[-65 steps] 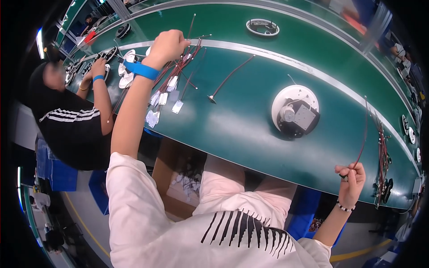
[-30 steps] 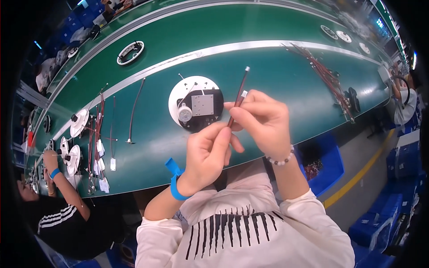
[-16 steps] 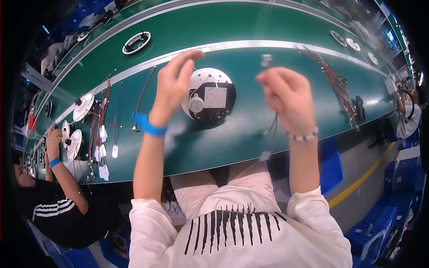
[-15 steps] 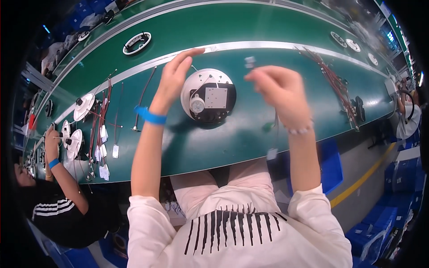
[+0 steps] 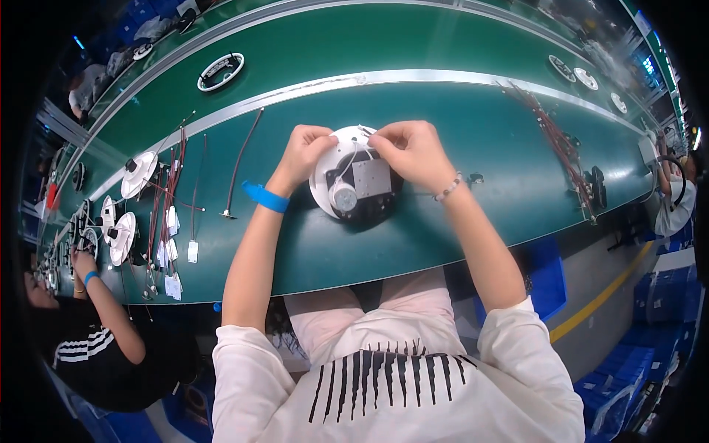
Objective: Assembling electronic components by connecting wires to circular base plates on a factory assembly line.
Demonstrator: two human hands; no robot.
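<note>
Fingers (image 5: 383,142) pinched narrow — right hand (image 5: 417,153) on a dark lead (image 5: 365,131) over the white disc (image 5: 320,186) on the bench (image 5: 436,229), left hand (image 5: 301,155) hold unclear — motor (image 5: 344,198) and metal plate (image 5: 371,179) look mounted, lead apparently not fitted yet

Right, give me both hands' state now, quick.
Left hand: at the white disc's edge; whether it grips anything cannot be told.
Right hand: closed, pinching a wire end.

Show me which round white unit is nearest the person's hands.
The round white unit with the square silver plate, left hand and right hand at its far edge; other white discs all lie well away.
</note>
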